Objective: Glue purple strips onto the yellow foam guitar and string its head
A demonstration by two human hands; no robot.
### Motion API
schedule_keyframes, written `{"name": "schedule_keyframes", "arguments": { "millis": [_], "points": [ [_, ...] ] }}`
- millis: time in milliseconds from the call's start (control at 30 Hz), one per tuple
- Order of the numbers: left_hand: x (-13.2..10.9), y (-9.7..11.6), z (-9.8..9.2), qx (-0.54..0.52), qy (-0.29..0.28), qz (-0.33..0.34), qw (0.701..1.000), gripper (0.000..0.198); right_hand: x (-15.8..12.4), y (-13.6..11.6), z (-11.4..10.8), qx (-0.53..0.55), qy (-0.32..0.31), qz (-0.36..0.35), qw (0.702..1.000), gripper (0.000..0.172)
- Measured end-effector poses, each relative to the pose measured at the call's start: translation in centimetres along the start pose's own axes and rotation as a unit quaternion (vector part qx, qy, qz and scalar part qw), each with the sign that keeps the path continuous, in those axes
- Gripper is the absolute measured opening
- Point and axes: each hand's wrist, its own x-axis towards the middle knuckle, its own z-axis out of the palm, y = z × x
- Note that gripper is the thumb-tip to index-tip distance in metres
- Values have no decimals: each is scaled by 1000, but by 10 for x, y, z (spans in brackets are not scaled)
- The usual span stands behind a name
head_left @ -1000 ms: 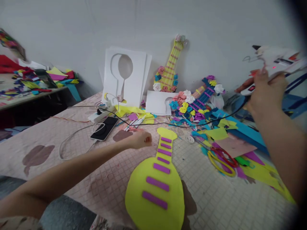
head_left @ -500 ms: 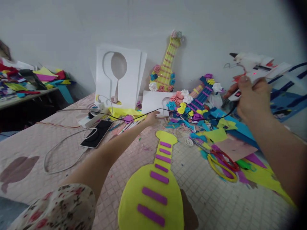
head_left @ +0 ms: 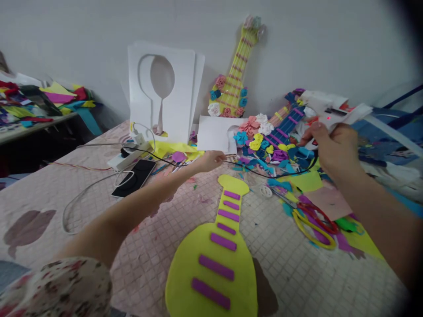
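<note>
My right hand [head_left: 337, 147] is wrapped round a white glue gun [head_left: 325, 103], raised at the right with its small red light on. A black cord [head_left: 264, 176] runs from the gun across the table. My left hand [head_left: 213, 161] reaches to the middle, fingers closed at the cord, which comes out at its fingertips. Nearest me lies a yellow foam guitar shape [head_left: 211, 246] with several purple strips [head_left: 216, 267] across neck and body. The glue gun's nozzle overlaps the blue decorated guitar [head_left: 286, 125] behind it.
A yellow flower-trimmed guitar [head_left: 233, 83] and white cut-out boards [head_left: 178, 92] lean on the wall. Scissors [head_left: 317, 229] lie right among foam scraps [head_left: 307, 181]. Left are a phone [head_left: 134, 178], a power strip [head_left: 124, 160] and a white cable [head_left: 66, 215].
My right hand has brought the glue gun left and lower. My left hand has moved slightly right and its fingers have closed at the black cord, which hangs lower. The view has shifted slightly.
</note>
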Motion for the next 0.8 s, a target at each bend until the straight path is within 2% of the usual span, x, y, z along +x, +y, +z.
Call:
{"name": "schedule_keyframes", "arguments": {
  "millis": [33,67,133,167,233,300,333,433,467,500,533,633,700,800],
  "points": [
    [-19,2,-4,23,-16,18,999,22,-4,-2,-2,3,-21,-13,1000,32],
    [-39,3,-7,44,-58,26,997,23,-8,-3,-4,1,-33,-22,999,32],
    [-77,7,-7,74,-140,31,987,33,-16,-2,-5,-7,-34,-25,999,35],
    [-93,8,-6,99,-159,36,982,36,-20,-2,-5,-7,-32,-22,999,35],
    [-113,9,-3,141,-178,42,973,25,-27,0,-2,-6,-31,-13,999,34],
    [-117,9,-3,197,-147,27,969,11,-33,-1,1,0,-33,-8,999,32],
    [-115,10,-4,236,-104,16,966,12,-36,-2,2,2,-34,-8,999,31],
    [-106,19,-6,344,64,-5,937,37,-44,-3,3,1,-33,-3,999,33],
    [-105,24,-4,353,89,-5,931,46,-48,-3,3,2,-27,3,1000,34],
    [-106,30,-2,342,85,-8,936,49,-51,-2,2,5,-19,12,1000,34],
    [-110,36,2,316,57,-15,947,49,-56,0,0,12,-10,22,1000,35],
    [-136,58,19,219,-61,-44,973,39,-73,8,-5,27,7,48,998,36],
    [-159,70,29,198,-88,-28,976,41,-87,12,-9,24,14,61,998,38],
    [-188,82,38,196,-93,-13,976,50,-108,18,-13,22,22,92,995,36]
  ]
}}
